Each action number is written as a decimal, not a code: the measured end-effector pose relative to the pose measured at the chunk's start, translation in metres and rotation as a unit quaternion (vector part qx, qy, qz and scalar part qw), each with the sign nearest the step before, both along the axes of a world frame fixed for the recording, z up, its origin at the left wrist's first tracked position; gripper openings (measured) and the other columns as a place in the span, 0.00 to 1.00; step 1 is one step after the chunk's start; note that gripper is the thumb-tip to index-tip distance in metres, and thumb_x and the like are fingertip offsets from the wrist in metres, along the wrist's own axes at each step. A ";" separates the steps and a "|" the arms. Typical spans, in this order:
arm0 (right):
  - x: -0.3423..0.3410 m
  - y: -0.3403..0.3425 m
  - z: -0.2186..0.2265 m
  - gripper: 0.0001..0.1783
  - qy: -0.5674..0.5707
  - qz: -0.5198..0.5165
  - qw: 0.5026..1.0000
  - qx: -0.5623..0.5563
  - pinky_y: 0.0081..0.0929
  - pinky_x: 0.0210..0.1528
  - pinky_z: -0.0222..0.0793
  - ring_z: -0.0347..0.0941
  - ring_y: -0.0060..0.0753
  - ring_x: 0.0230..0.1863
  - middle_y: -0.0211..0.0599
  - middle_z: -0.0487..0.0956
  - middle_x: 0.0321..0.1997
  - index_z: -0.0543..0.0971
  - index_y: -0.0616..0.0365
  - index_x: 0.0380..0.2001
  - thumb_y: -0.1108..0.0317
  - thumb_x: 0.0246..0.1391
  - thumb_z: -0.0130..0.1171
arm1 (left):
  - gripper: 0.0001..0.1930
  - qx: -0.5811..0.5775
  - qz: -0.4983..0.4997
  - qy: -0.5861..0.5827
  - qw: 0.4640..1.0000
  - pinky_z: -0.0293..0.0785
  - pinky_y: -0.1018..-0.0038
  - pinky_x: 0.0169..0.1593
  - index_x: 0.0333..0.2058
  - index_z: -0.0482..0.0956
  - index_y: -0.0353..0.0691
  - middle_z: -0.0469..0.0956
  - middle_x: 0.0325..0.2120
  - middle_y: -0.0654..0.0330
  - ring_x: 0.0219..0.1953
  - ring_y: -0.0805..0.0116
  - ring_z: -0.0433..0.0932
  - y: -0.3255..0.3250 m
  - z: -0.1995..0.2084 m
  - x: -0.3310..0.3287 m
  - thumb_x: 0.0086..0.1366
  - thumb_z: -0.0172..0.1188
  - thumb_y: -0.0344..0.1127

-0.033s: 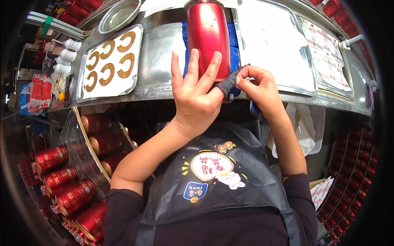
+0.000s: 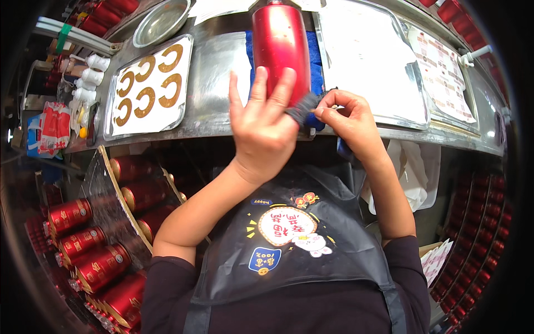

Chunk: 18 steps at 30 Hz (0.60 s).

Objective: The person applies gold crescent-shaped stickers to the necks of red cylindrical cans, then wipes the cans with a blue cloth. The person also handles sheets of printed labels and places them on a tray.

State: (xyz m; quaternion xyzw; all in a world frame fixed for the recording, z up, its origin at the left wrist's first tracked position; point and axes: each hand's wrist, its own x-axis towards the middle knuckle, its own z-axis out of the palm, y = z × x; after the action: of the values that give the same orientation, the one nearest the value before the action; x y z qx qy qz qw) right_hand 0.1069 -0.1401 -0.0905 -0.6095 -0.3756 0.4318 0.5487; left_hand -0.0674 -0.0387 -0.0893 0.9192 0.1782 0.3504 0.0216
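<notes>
A glossy red bottle [image 2: 281,47] lies on a blue cloth [image 2: 316,61] at the table's near edge, its neck pointing away. My left hand [image 2: 261,131] reaches over its near end with several fingers spread and stretched along it; they seem to touch its surface. Dark fabric [image 2: 303,108] covers the left thumb, which points right. My right hand [image 2: 350,117] is beside that thumb, thumb and index finger pinched together at its tip. What they pinch is too small to make out.
On the left, a tray [image 2: 182,118] holds several gold crescent-shaped pieces on white paper, with a metal bowl [image 2: 161,25] behind. A white-lined tray [image 2: 364,61] and printed sheets [image 2: 442,75] lie right. Red bottles [image 2: 103,267] stand in racks below the table.
My left hand and its covered thumb have shifted slightly left. The bottle has moved a little left too. My right hand stays pinched in nearly the same place.
</notes>
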 end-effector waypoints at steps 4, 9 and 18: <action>0.001 0.000 -0.001 0.06 0.022 -0.009 1.000 -0.017 0.13 0.35 0.63 0.68 0.10 0.32 0.21 0.76 0.28 0.79 0.60 0.29 0.70 0.56 0.64 | 0.28 -0.154 -0.023 -0.123 0.980 0.54 0.44 0.68 0.53 0.81 0.40 0.76 0.58 0.50 0.59 0.45 0.75 0.013 -0.014 -0.001 0.50 0.74 0.32; 0.001 -0.003 0.001 0.06 0.022 -0.003 1.000 -0.004 0.12 0.32 0.60 0.66 0.08 0.29 0.20 0.75 0.28 0.78 0.59 0.29 0.69 0.57 0.64 | 0.21 -0.201 0.005 -0.150 0.968 0.53 0.43 0.68 0.47 0.83 0.34 0.78 0.54 0.46 0.54 0.48 0.79 0.005 -0.034 -0.028 0.53 0.74 0.30; 0.004 -0.007 0.009 0.07 0.033 -0.023 0.999 0.012 0.12 0.24 0.54 0.61 0.07 0.23 0.18 0.74 0.24 0.78 0.57 0.27 0.68 0.56 0.63 | 0.15 -0.132 0.002 -0.090 0.987 0.49 0.42 0.69 0.42 0.84 0.33 0.78 0.55 0.47 0.55 0.49 0.79 -0.001 -0.038 -0.032 0.54 0.73 0.29</action>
State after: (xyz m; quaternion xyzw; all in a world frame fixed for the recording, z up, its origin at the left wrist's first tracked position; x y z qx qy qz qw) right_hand 0.1114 -0.1476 -0.0819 -0.5969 -0.3487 0.4345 0.5774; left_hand -0.0997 -0.0395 -0.1270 0.8725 0.2225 0.4054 0.1579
